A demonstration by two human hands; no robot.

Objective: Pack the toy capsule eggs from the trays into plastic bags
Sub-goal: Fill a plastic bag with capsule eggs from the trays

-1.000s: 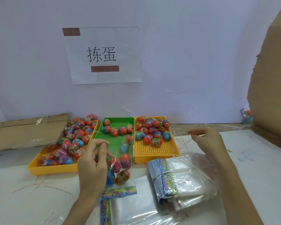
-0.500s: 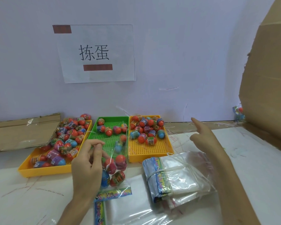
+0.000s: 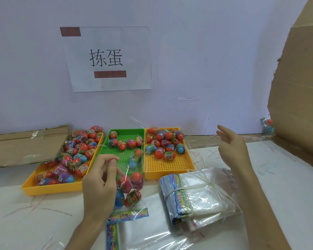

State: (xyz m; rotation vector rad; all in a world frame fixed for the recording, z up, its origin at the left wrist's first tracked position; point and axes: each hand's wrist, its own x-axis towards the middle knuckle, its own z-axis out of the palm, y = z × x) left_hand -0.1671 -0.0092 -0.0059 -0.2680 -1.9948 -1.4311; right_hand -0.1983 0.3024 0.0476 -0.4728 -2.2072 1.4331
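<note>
Left tray (image 3: 43, 188) is sitting heaped with eggs (image 3: 79, 147). Right tray (image 3: 170, 169) is holding a smaller cluster at its far end. Green tray (image 3: 123, 156), between them, is carrying a few along its far edge. Tied bundle (image 3: 197, 193) of empty bags is lying just in front of the right tray. Left hand (image 3: 99, 184) is pinching the top of a bag (image 3: 132, 186) holding several eggs, in front of the green tray. Right hand (image 3: 233, 147) is hovering with fingers spread, gripping nothing.

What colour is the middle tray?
The middle tray is green, shown best in the head view.

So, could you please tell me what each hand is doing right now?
Left hand: pinching the top of the filled plastic bag.
Right hand: open, holding nothing.
</note>
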